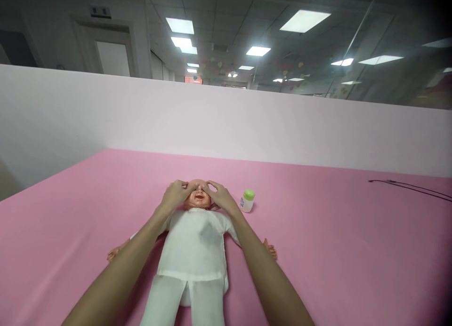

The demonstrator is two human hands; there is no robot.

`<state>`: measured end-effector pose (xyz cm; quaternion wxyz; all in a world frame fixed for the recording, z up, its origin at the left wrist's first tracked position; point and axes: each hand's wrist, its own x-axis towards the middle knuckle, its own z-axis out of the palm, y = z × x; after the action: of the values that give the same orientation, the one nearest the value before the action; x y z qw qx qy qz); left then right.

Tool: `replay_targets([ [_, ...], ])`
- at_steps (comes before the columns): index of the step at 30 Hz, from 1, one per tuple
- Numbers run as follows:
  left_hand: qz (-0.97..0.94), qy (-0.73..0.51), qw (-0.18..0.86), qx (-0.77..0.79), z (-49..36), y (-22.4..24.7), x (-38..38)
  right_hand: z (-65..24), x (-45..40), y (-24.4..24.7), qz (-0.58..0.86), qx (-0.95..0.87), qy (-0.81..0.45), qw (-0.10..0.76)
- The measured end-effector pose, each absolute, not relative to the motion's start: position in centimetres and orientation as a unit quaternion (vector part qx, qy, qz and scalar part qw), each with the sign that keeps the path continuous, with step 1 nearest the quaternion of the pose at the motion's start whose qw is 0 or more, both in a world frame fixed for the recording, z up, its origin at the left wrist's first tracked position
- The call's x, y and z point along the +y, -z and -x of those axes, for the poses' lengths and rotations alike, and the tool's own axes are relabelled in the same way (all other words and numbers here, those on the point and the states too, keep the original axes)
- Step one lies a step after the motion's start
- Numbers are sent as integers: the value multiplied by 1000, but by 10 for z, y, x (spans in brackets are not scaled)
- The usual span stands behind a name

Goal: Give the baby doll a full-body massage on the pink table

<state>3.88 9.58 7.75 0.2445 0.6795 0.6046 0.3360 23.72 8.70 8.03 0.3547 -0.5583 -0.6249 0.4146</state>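
Observation:
A baby doll [194, 243] in a white top and trousers lies on its back on the pink surface, its head away from me and its arms spread. My left hand [175, 195] holds the left side of the doll's head, its thumb laid across the eye area. On the other side my right hand [221, 196] grips the head in the same way, thumb near the nose bridge. Both thumbs cover the doll's eyes; its nose and open mouth show between them. My fingertips at the sides of the head are partly hidden.
A small white jar with a green lid [247, 201] stands just right of my right hand. A thin dark cable [409, 186] lies at the far right. Behind the pink surface [335, 241] rises a low white wall [247, 128].

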Motion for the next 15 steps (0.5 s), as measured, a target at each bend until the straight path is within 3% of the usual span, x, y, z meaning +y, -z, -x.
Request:
replay_targets([
  [15,-694,-302,227,613,-35,-86,90,-244,89,-84,555,-651,-415,310],
])
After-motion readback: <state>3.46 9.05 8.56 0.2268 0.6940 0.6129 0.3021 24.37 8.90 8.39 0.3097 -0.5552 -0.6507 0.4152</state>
